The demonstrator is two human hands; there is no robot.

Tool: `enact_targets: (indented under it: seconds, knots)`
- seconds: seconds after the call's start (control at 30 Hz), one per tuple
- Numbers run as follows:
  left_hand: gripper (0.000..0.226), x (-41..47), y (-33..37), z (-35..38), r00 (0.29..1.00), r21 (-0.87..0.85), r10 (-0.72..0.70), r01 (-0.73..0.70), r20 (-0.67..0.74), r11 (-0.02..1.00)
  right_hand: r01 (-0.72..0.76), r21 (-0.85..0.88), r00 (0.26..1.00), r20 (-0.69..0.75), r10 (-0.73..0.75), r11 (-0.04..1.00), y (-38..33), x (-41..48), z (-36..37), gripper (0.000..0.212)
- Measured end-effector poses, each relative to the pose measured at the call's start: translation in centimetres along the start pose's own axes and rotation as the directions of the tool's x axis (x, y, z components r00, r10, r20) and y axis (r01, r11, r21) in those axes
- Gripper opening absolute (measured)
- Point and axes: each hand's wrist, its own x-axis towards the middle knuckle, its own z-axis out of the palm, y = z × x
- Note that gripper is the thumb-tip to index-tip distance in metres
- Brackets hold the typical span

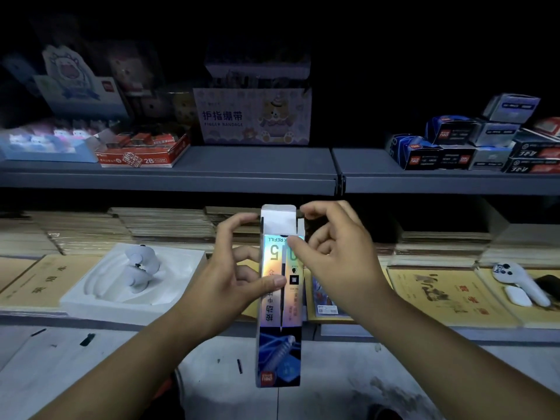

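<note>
Head view: refill box (278,298) stood upright, top flap (278,216) open.
Left hand (233,268): gripped its middle, steadying it.
Right hand (336,253): pinched the mouth, probably working the flaps.

The left hand (233,277) and right hand (336,256) are bare, as are the left forearm (136,359) and right forearm (454,353).

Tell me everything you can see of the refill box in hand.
The refill box is a narrow cardboard carton, held upright, print upside down. The upper front looks iridescent, the lower part dark blue with a pen-tip picture and red logo. The top flap stands open, white inside. The left hand grips its middle; the right hand presses its thumb on the upper front.
</note>
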Motion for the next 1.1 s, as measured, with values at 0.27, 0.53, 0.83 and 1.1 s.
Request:
enact_targets:
  seconds: [0.27, 0.53, 0.83, 1.1]
  knots:
    - [0.06, 0.3, -0.6, -0.1, 1.0, -0.078, -0.007, 0.008, 0.017, 0.997, -0.055, 0.234, 0.997, 0.067, 0.04, 0.971, -0.1, 0.2, -0.1, 0.01]
    - [0.057, 0.2, -0.1, -0.3, 0.993, -0.135, -0.03, 0.046, 0.115, 0.99, -0.171, 0.436, 0.985, 0.098, 0.142, 0.884, -0.3, 0.9, -0.9, 0.046]
    - [0.061, 0.1, -0.1, -0.4, 0.992, -0.104, -0.025, 0.038, 0.122, 0.994, -0.281, 0.464, 0.959, 0.177, 0.223, 0.84, 0.3, 1.0, -1.0, 0.027]
    - [0.057, 0.2, 0.1, -0.5, 0.996, -0.104, -0.039, 0.048, 0.083, 0.993, -0.283, 0.496, 0.955, 0.223, 0.195, 0.821, 0.1, 0.7, -1.0, 0.014]
